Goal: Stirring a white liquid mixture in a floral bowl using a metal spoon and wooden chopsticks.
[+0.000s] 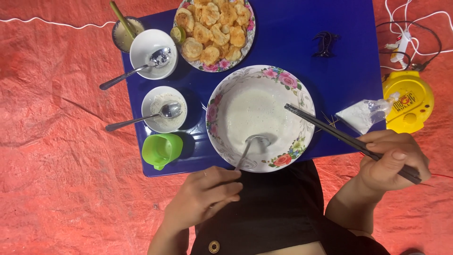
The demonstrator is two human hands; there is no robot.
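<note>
A large flowered bowl (302, 97) of white batter sits on the blue table (292, 42). My left hand (207, 193) grips the handle of a metal spoon (252, 144) whose head rests in the batter at the bowl's near side. My right hand (394, 163) holds a pair of dark chopsticks (330, 130) whose tips reach over the bowl's right rim. A flowered plate (247, 35) piled with fried golden pieces stands behind the bowl.
Two small white bowls (146, 47) (151, 101) with spoons stand at the left. A green cup (163, 148), a dark cup with a stick (123, 33), a small plastic bag (363, 113), a yellow appliance (408, 101) and white cables (406, 28) lie around.
</note>
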